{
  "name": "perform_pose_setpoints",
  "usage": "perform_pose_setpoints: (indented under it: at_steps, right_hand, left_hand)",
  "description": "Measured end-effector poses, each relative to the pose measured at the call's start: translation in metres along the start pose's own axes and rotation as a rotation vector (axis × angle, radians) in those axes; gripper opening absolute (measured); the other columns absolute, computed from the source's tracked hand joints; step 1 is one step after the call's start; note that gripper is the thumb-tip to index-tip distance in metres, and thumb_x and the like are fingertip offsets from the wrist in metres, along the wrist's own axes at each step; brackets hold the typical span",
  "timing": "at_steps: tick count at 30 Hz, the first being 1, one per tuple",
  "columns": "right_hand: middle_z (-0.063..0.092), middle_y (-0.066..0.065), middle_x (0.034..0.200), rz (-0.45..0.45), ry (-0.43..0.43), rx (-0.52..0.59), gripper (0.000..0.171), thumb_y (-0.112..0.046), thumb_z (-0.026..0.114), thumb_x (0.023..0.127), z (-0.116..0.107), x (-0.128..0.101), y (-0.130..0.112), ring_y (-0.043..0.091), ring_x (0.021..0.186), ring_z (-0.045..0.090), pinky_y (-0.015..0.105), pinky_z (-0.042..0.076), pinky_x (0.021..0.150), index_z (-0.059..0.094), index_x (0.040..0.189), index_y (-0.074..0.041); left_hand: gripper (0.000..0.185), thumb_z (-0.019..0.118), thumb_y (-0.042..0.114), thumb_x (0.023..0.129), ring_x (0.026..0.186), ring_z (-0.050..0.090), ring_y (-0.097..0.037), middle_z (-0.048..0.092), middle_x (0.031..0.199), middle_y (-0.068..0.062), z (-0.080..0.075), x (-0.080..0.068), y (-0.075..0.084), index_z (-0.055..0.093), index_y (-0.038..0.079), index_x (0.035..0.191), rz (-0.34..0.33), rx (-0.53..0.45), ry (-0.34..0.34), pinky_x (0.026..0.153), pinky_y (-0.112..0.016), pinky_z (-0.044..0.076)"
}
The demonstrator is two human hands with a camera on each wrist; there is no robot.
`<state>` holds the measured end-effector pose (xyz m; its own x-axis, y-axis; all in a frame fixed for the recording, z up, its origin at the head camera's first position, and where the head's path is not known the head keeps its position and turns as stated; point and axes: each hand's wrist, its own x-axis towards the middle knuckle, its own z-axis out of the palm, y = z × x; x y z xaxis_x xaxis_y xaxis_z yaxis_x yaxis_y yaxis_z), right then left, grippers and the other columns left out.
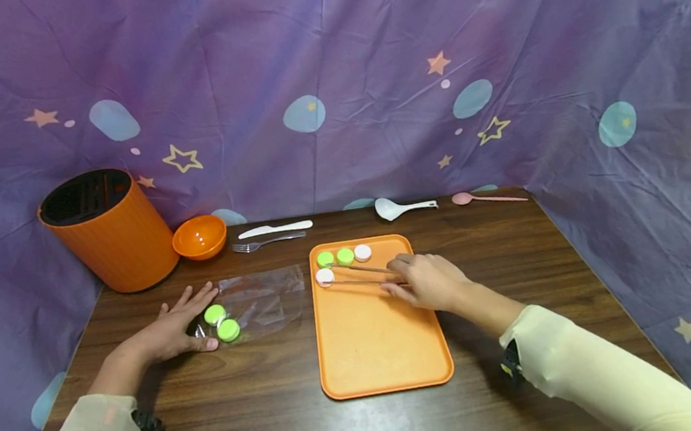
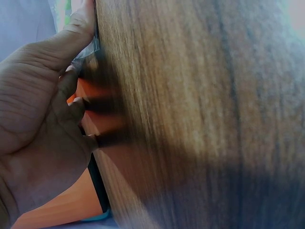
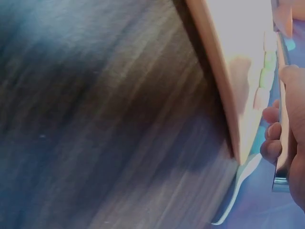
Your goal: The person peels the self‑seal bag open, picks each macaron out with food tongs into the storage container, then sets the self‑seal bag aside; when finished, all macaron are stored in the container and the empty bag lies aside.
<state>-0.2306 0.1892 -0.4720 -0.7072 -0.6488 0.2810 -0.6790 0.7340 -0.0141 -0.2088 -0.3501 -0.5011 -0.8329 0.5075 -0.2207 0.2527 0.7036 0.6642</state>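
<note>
- Right hand (image 1: 430, 281), right of centre in the head view: thumb and fingers clamped on metal tongs (image 3: 286, 157).
- Tong tips, left of centre, one either side of a white disc (image 1: 324, 275); contact with it cannot be told.
- That disc sits near the upper left corner of an orange tray (image 1: 380, 354), mid-frame.
- Row above it, along the tray's top: green disc (image 1: 325, 258), second green disc (image 1: 345, 256), another white disc (image 1: 362, 252).
- Left hand (image 1: 173, 331), left of frame: fingers straight and spread apart, at the left end of a clear bag (image 1: 269, 302) lying flat on the table (image 1: 265, 409).
- Two green discs (image 1: 228, 330) at that end of the bag, beside the thumb.
- Upper left: orange cylinder (image 1: 124, 241), orange bowl (image 1: 199, 238) just beside it.
- Table's far edge, left to right: white knife (image 1: 275, 229) above a clear fork (image 1: 271, 240), white ladle (image 1: 387, 208), pink spoon (image 1: 462, 198).
</note>
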Motion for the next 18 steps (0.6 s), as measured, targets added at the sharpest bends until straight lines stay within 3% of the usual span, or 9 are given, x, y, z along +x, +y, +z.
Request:
perform_pose_setpoints:
  at_steps: [8,15,18]
  right_hand:
    - [0.077,0.005,0.096,-0.063,0.005,-0.002,0.038,-0.046,0.075,0.105,-0.003,0.013,-0.014,0.019,0.071,0.072,0.041,0.062,0.059,0.077,0.114,-0.009]
    - [0.071,-0.002,0.089,-0.142,-0.024,0.012,0.035,-0.046,0.072,0.108,0.002,0.028,-0.034,0.017,0.066,0.069,0.038,0.059,0.056,0.077,0.110,-0.011]
    - [0.071,-0.002,0.090,-0.170,-0.036,0.010,0.035,-0.046,0.069,0.109,0.005,0.036,-0.043,0.016,0.064,0.068,0.038,0.059,0.056,0.077,0.111,-0.012]
  left_hand:
    - [0.108,0.082,0.054,0.093,0.167,-0.015,-0.057,0.004,0.187,-0.018,-0.001,-0.003,0.010,0.024,0.022,0.178,-0.010,0.003,0.012,0.116,-0.092,-0.017]
    - [0.111,0.083,0.053,0.092,0.166,-0.016,-0.059,0.002,0.186,-0.021,-0.004,-0.005,0.018,0.022,0.017,0.178,0.000,-0.007,0.006,0.113,-0.093,-0.018]
    - [0.114,0.084,0.059,0.088,0.167,-0.015,-0.058,0.003,0.187,-0.019,-0.001,0.002,-0.001,0.024,0.022,0.178,-0.028,0.002,0.003,0.115,-0.092,-0.019]
